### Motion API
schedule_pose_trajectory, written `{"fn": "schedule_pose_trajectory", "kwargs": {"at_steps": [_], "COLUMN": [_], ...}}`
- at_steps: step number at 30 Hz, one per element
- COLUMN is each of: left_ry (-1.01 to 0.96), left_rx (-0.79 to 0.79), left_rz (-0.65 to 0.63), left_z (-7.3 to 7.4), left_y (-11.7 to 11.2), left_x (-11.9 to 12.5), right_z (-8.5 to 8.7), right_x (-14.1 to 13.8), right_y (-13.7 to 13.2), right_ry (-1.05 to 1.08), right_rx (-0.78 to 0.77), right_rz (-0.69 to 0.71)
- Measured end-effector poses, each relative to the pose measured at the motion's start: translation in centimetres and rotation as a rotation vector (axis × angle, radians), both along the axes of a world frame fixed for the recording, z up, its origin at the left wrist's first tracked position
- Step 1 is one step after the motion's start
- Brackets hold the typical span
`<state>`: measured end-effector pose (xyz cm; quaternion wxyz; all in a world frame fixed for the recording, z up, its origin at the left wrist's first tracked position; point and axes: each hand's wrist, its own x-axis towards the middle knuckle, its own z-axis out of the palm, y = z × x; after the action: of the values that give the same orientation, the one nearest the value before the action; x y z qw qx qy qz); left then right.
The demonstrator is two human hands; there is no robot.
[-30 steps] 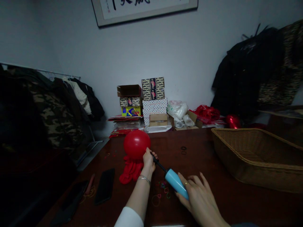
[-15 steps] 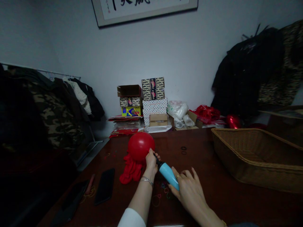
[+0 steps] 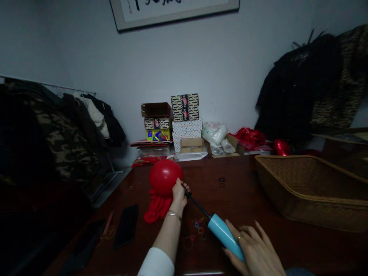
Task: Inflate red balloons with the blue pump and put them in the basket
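A round, partly inflated red balloon (image 3: 164, 175) sits on the nozzle end of a hand pump (image 3: 225, 237) with a light blue barrel and black rod. My left hand (image 3: 179, 193) is closed around the balloon's neck and the pump's black tip. With thumb and palm my right hand (image 3: 253, 247) grips the blue barrel, its other fingers partly raised. The black rod shows between the two hands. Beneath the balloon lies a crumpled red cloth-like heap (image 3: 156, 207). Small coloured rubber bands (image 3: 198, 228) are scattered on the table below the rod.
On the brown table (image 3: 241, 207) a wicker basket (image 3: 304, 199) stands at right. A black phone (image 3: 125, 226) lies at left, near yellow bands (image 3: 107, 234). Two dark rings (image 3: 221, 182) lie right of the balloon. Stacked boxes (image 3: 185, 130) and a plastic bag (image 3: 215, 133) stand at the back.
My right hand has pulled the blue barrel back toward the lower right, baring the black rod. My left hand and the balloon have shifted slightly left.
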<state>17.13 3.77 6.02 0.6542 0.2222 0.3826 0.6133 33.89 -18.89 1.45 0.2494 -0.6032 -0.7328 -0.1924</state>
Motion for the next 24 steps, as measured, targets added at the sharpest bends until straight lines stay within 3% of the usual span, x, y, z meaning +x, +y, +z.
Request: {"fn": "schedule_pose_trajectory", "kwargs": {"at_steps": [7,17,24], "left_ry": [-0.012,-0.011,0.012], "left_rx": [0.001,0.002,-0.005], "left_rz": [0.013,0.019,0.022], "left_z": [0.0,-0.8,-0.9], "left_y": [-0.3,-1.5,-1.5], "left_x": [0.1,1.4,1.2], "right_z": [1.2,4.8,4.8], "right_x": [-1.1,-5.0,-5.7], "right_y": [1.0,5.7,5.9], "right_ry": [0.044,0.086,0.085], "right_rx": [-0.074,-0.242,-0.244], "right_rz": [-0.049,-0.136,-0.147]}}
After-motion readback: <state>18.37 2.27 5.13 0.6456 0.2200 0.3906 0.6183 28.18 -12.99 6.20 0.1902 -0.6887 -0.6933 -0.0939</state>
